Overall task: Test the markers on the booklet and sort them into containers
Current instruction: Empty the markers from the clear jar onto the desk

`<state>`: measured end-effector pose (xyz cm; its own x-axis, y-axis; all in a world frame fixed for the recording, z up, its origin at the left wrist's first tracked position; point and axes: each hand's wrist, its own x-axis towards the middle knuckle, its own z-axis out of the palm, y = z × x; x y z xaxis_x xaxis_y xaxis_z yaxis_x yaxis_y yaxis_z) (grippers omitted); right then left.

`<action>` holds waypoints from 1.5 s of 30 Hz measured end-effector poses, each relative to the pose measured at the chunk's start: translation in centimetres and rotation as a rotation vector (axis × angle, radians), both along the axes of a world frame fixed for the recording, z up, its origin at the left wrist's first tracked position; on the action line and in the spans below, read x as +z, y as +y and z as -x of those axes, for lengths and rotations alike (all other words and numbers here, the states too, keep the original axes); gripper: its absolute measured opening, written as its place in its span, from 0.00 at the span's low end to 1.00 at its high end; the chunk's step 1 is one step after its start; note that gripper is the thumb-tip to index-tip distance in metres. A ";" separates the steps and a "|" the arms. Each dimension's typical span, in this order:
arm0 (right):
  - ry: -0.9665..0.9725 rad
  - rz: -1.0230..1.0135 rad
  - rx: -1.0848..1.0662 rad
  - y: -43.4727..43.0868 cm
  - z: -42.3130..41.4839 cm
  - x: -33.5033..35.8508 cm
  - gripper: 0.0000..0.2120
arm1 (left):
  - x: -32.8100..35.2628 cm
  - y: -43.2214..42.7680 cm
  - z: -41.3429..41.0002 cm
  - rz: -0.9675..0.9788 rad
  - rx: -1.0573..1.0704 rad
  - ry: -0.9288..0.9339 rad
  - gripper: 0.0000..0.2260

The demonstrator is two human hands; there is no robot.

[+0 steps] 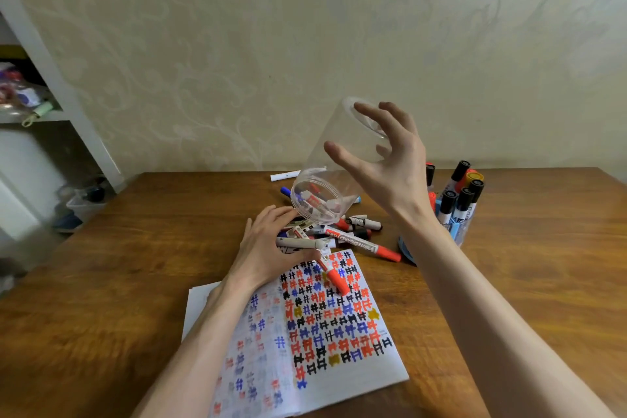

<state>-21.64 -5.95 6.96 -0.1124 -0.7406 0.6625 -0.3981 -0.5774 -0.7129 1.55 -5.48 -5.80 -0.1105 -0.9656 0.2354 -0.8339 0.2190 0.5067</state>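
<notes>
Above the marker pile (pixel 353 241) at the desk's (pixel 101 282) far edge, we hold the clear container (pixel 325 173) tipped mouth-down.
Our right hand (pixel 390 166) clasps its closed end with spread, curved fingers. Our left hand (pixel 271 248) rests on the pile, and we cannot tell whether it grips anything. The booklet (pixel 339 332) lies open nearer us, cut off below. A second container (pixel 456 224) stands partly behind our forearm.

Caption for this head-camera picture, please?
Right hand holds a clear jar tipped over markers; left hand rests on them beside a booklet.

Red, blue, black hash-marked booklet (pixel 339 332)
</notes>
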 end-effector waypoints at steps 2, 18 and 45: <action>-0.022 0.002 -0.002 0.0 -0.1 -0.3 0.32 | 0.2 0.2 0.3 0.035 0.023 -0.031 0.55; -0.165 0.045 0.011 1.2 0.0 -1.5 0.32 | -0.3 -0.7 1.9 0.219 0.075 -0.085 0.41; -0.067 0.006 0.006 2.4 0.6 -2.7 0.33 | -0.2 1.1 0.5 0.206 -0.065 0.052 0.41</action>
<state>-22.20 -3.50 4.28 -0.1527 -0.7372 0.6582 -0.3459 -0.5840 -0.7344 1.06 -4.42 -5.95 -0.1539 -0.8877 0.4339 -0.7886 0.3749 0.4874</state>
